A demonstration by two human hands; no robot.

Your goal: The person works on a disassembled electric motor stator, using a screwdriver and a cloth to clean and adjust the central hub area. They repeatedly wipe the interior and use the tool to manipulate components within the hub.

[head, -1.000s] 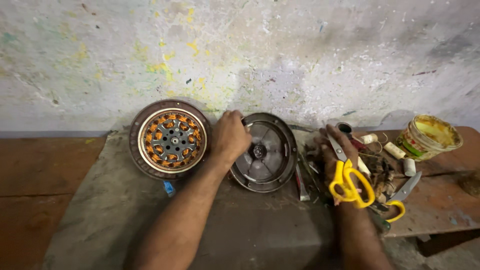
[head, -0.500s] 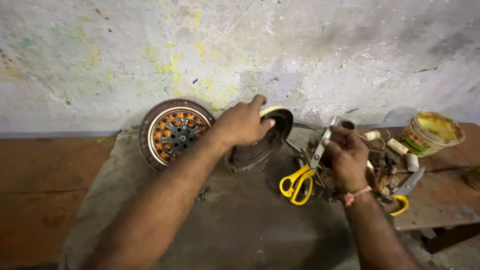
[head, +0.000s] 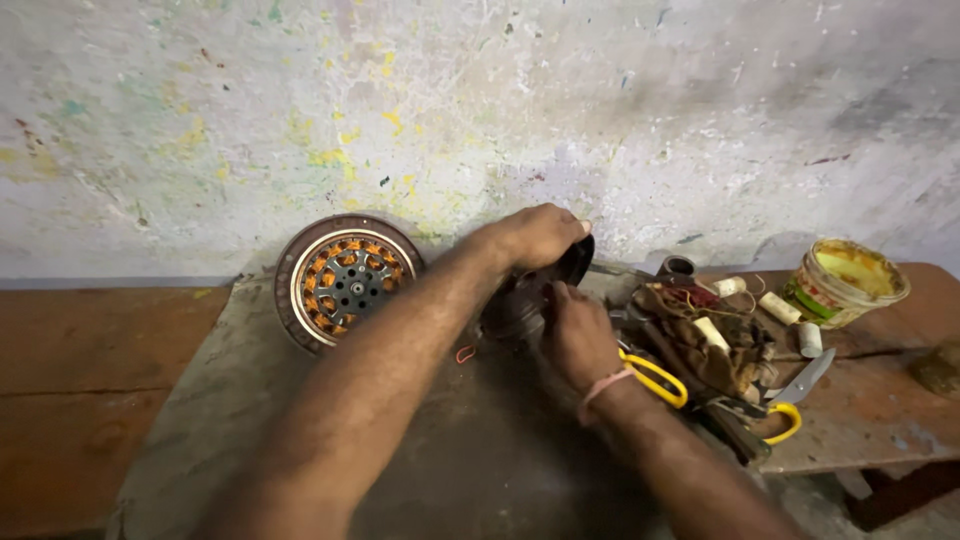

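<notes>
Left hand (head: 535, 235) clamped over the top rim of the dark round motor cover (head: 530, 295), tilted up on edge at the back of the counter (head: 200, 420); right hand (head: 575, 335) closed against its lower face; risk of slipping, rolling onto the copper-wound stator (head: 345, 280), or catching the yellow-handled scissors (head: 655, 378) just beside the wrist.

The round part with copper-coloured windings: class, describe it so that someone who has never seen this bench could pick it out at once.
Start at the paint-flecked wall and drop to the grey bench top. There, left of both hands, a wheel-like disc leans against the wall. Unlike the plain dark cover being held, it shows a ring of orange coils around a holed hub.
</notes>
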